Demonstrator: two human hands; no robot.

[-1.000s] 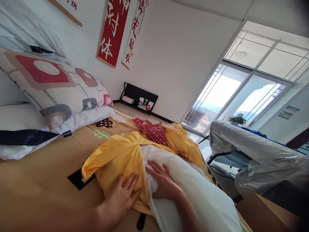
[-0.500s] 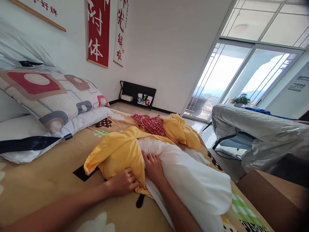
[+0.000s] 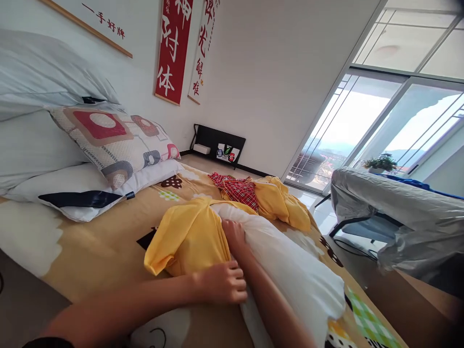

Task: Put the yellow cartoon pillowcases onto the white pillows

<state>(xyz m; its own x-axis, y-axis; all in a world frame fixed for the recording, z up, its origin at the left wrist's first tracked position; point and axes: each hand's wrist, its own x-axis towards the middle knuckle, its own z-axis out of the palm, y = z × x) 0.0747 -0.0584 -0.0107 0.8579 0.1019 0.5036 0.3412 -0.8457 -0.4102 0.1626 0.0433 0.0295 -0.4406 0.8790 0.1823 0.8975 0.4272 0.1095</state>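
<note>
A plump white pillow (image 3: 290, 261) lies across the bed, its far end inside a yellow pillowcase (image 3: 195, 232). My left hand (image 3: 226, 282) is closed in a fist around the near edge of the case's opening. At the mouth of the case, my right hand (image 3: 235, 236) presses into the pillow with curled fingers; their tips are partly hidden. The case's loose corner hangs to the left over the bedspread.
Behind lies a bundle of yellow cloth (image 3: 284, 205) with a red plaid cloth (image 3: 241, 191). Patterned (image 3: 119, 137) and white pillows are stacked at left. A plastic-covered table (image 3: 395, 193) stands right of the bed, above a cardboard box (image 3: 409, 299).
My left hand has moved right and nearer to me, pulling the case's edge along the pillow. My right hand has curled more at the opening. The view has turned left.
</note>
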